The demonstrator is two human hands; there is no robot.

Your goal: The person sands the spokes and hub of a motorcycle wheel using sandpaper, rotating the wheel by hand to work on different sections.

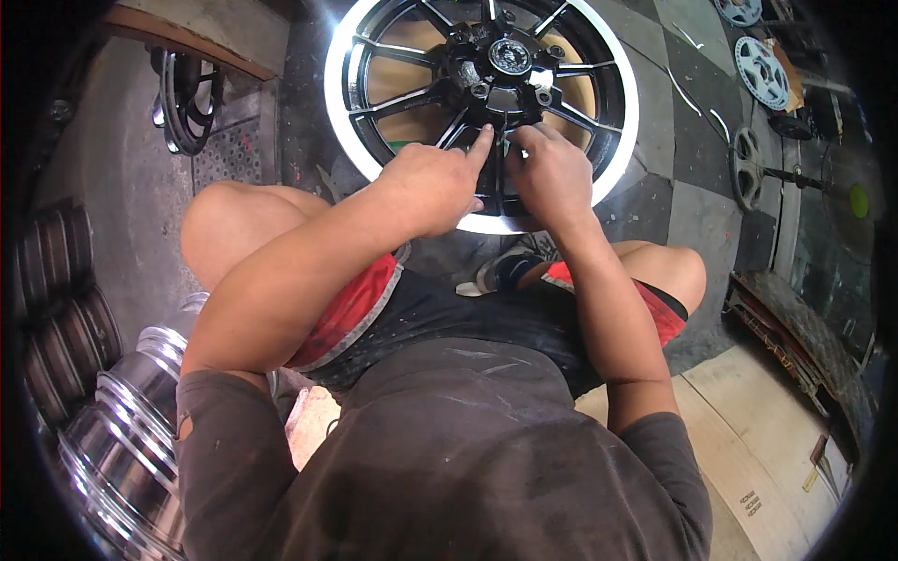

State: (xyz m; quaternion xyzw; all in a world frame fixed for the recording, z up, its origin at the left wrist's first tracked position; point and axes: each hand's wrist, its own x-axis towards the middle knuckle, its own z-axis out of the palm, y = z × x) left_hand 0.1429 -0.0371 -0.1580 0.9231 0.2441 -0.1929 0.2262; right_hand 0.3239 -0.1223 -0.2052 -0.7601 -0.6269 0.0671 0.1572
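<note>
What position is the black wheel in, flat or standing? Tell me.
Flat: the black wheel lies face-up, white rim and hub seen from above under both hands.

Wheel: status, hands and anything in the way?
Left hand on wheel, index finger pressed to a spoke. Right hand pinching beside it, contents hidden. Wheel flat on floor, nothing blocking.
</note>
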